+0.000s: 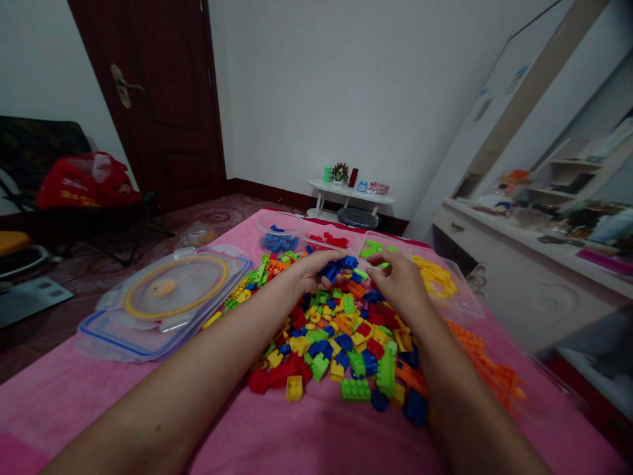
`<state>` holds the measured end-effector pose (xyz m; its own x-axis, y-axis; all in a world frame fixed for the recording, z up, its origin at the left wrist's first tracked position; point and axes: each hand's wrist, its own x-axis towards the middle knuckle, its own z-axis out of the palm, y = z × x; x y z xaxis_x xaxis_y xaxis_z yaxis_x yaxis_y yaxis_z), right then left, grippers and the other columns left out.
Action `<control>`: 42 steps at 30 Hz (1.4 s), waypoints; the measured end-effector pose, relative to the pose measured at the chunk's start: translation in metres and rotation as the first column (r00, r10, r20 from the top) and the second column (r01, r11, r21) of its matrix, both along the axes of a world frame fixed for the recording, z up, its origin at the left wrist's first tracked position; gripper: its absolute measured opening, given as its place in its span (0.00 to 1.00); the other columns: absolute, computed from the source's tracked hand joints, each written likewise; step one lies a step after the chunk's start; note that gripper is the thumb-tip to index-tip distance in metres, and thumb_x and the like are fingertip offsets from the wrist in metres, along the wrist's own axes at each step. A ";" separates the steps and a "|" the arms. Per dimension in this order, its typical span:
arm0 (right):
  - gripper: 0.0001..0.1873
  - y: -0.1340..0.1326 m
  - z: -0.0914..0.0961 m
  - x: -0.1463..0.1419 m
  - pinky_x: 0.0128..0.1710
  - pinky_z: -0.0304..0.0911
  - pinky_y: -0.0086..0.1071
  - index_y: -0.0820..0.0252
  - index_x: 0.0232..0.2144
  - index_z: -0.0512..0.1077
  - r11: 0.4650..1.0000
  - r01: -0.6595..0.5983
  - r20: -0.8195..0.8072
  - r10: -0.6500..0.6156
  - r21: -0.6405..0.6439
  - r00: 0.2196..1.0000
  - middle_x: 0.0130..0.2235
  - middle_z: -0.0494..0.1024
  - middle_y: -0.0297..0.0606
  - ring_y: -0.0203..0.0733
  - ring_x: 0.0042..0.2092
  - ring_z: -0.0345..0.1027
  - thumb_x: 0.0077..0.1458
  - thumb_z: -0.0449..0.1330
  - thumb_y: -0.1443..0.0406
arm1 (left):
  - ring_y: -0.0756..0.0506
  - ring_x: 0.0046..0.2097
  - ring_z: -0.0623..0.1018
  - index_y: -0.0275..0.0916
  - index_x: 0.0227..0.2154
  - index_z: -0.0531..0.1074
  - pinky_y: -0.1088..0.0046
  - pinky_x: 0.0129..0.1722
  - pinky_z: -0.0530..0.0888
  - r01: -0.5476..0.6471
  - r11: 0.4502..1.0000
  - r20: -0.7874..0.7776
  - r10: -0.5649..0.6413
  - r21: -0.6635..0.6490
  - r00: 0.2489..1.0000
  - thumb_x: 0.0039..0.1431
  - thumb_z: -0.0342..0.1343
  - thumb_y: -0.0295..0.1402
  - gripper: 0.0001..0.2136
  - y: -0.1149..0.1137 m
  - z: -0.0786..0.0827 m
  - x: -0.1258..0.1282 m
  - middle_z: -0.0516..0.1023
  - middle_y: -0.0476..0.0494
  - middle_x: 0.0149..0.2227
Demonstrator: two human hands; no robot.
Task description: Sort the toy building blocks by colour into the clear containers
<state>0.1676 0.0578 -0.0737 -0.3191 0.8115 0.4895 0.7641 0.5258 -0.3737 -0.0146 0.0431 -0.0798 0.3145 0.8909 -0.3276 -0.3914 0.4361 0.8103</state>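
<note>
The left hand (319,272) grips dark-blue plastic building blocks (339,268) over a heap of multicoloured plastic blocks (341,333) on pink cloth (297,439). Near it, the right hand (399,280) curls inward; whether it pinches anything, I cannot tell. Beyond stands a round, clear plastic tub (267,220) holding blue pieces (278,243).

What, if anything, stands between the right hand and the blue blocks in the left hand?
Nothing visible: only a gap separates the right hand from the blue blocks in the left hand, above the block pile.

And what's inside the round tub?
Blue blocks, seen partly through the clear wall of the round tub. Any at the bottom are covered by those above.
</note>
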 end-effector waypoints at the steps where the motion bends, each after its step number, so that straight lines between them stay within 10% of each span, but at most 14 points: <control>1: 0.12 0.003 -0.003 0.004 0.37 0.62 0.34 0.58 0.37 0.74 0.998 0.054 0.136 -0.048 -0.037 0.990 0.40 0.77 0.40 0.43 0.38 0.70 0.49 0.56 0.65 | 0.56 0.18 0.69 0.33 0.31 0.69 0.89 0.10 0.51 -0.016 1.000 -0.027 0.016 0.013 1.000 0.56 0.53 0.36 0.09 0.000 0.000 -0.001 0.72 0.45 0.26; 7: 0.21 0.006 -0.023 0.009 0.40 0.61 0.40 0.53 0.45 0.72 0.931 0.280 0.589 -0.094 -0.233 0.802 0.46 0.74 0.45 0.54 0.48 0.68 0.46 0.58 0.60 | 0.55 0.20 0.69 0.37 0.34 0.70 0.86 0.13 0.56 -0.067 0.922 -0.426 0.240 0.381 0.872 0.49 0.58 0.38 0.11 -0.001 -0.001 -0.008 0.73 0.49 0.27; 13: 0.20 0.007 -0.027 0.005 0.40 0.61 0.40 0.55 0.43 0.72 0.921 0.290 0.609 -0.076 -0.260 0.789 0.47 0.73 0.47 0.53 0.47 0.68 0.46 0.57 0.59 | 0.50 0.29 0.73 0.38 0.30 0.74 0.78 0.26 0.65 0.211 0.762 -0.761 0.493 0.612 0.422 0.45 0.59 0.38 0.11 0.010 -0.004 -0.039 0.74 0.47 0.29; 18: 0.17 0.004 -0.026 0.004 0.38 0.61 0.38 0.56 0.41 0.72 0.931 0.281 0.631 -0.074 -0.235 0.772 0.44 0.73 0.46 0.51 0.45 0.69 0.47 0.56 0.62 | 0.46 0.34 0.72 0.43 0.27 0.77 0.77 0.30 0.63 0.377 0.813 -0.880 0.474 0.444 0.015 0.37 0.62 0.38 0.10 0.002 0.008 -0.056 0.76 0.47 0.32; 38: 0.16 0.009 -0.030 0.007 0.38 0.61 0.36 0.59 0.38 0.74 0.909 0.326 0.565 -0.131 -0.259 0.815 0.43 0.76 0.49 0.51 0.46 0.69 0.46 0.55 0.62 | 0.38 0.38 0.76 0.43 0.31 0.78 0.69 0.36 0.68 0.564 0.784 -0.914 0.387 0.259 -0.118 0.41 0.60 0.37 0.11 -0.019 0.004 -0.007 0.78 0.39 0.35; 42: 0.15 0.011 -0.031 0.008 0.35 0.60 0.35 0.60 0.35 0.74 0.909 0.335 0.568 -0.143 -0.249 0.810 0.40 0.77 0.49 0.51 0.42 0.71 0.46 0.55 0.60 | 0.40 0.36 0.75 0.43 0.29 0.78 0.71 0.35 0.68 0.560 0.762 -0.909 0.415 0.324 -0.039 0.39 0.60 0.32 0.10 -0.015 0.000 -0.010 0.78 0.42 0.31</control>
